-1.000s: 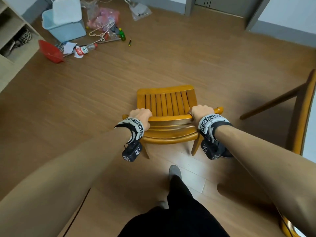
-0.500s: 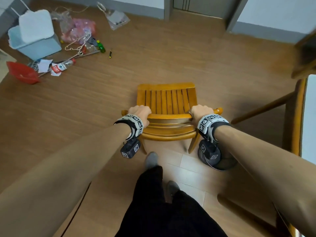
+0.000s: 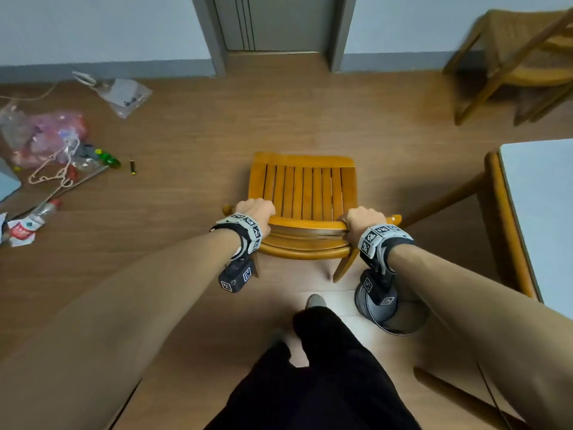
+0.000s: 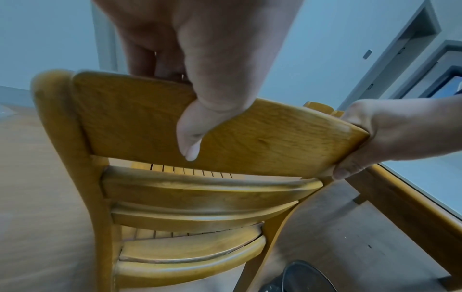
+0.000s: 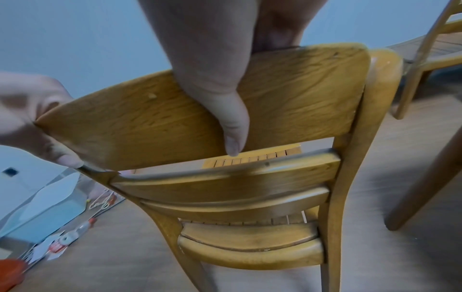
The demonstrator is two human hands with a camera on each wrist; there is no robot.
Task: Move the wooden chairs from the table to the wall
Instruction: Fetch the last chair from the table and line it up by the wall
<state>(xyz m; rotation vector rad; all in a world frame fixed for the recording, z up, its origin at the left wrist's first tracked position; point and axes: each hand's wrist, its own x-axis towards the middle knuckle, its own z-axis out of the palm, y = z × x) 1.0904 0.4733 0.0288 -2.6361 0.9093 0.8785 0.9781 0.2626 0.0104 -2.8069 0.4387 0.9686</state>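
Note:
A yellow-brown wooden chair (image 3: 302, 193) with a slatted seat stands in front of me, its back toward me. My left hand (image 3: 254, 211) grips the left end of the top back rail (image 4: 150, 118), thumb on the near face. My right hand (image 3: 361, 221) grips the right end of the same rail (image 5: 300, 94), thumb down the near side. A second wooden chair (image 3: 514, 57) stands at the far right by the wall (image 3: 108, 26). The white-topped table (image 3: 539, 200) with a wooden rim is at the right edge.
A grey door (image 3: 279, 23) is straight ahead in the far wall. Plastic bags (image 3: 46, 138), hangers, a bottle (image 3: 31, 221) and other litter lie on the floor at left. A round dark object (image 3: 390, 311) sits on the floor by my right wrist. My legs are below.
The chair and both hands have turned rightward across the floor; the litter slid left in view, and the door, the second chair and the table top came into sight.

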